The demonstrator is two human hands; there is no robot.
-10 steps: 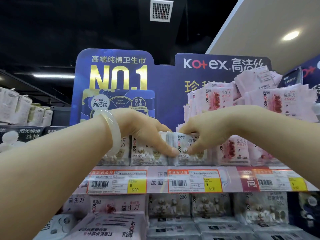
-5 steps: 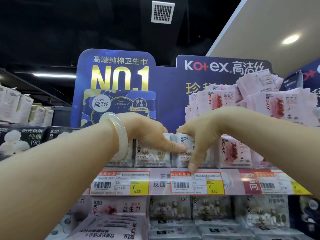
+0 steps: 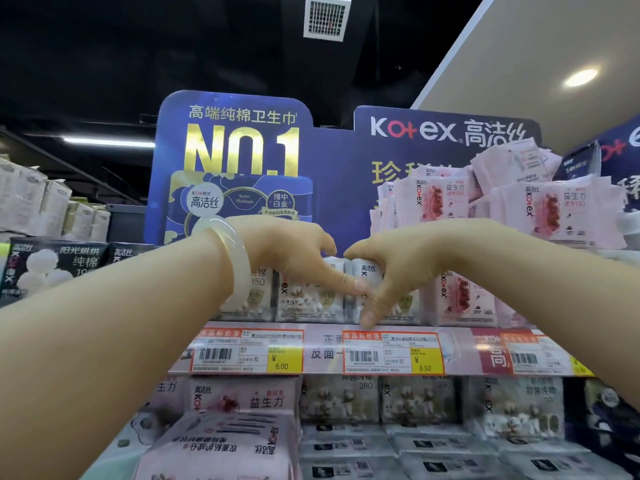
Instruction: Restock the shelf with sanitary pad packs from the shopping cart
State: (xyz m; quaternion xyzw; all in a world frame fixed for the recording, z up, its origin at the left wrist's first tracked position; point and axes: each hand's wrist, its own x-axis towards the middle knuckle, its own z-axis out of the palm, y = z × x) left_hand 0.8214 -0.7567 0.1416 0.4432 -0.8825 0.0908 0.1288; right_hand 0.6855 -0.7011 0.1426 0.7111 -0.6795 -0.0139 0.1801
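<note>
At the front edge of the top shelf [image 3: 322, 341], both hands meet over a white sanitary pad pack [image 3: 362, 271] that stands upright in the front row. From the left, the left hand [image 3: 294, 258] reaches in with a pale translucent bangle [image 3: 230, 258] on its wrist; its thumb lies along the face of the pack, while the other fingers curl over the top and go out of sight behind it. From the right, the right hand [image 3: 391, 268] comes in the same way, thumb pointing down across the pack's front almost to the shelf lip, fingers bent over the top edge, so each hand appears to pinch the pack between thumb and fingers. Left of the held pack stand more white packs [image 3: 304, 299] printed with cotton bolls, touching one another in a row; just right of it stands a pink pack [image 3: 460, 296]. Above and behind on the right, more pink packs [image 3: 550, 209] are heaped loosely, some tilted. Price tags [image 3: 247, 351] with yellow corners reading 6.00 and 8.50 sit in the strip along the shelf edge. A blue Kotex display board [image 3: 235, 150] rises behind the row. On the shelf below [image 3: 415, 441] lie further white and pink packs. The shopping cart is out of view.
</note>
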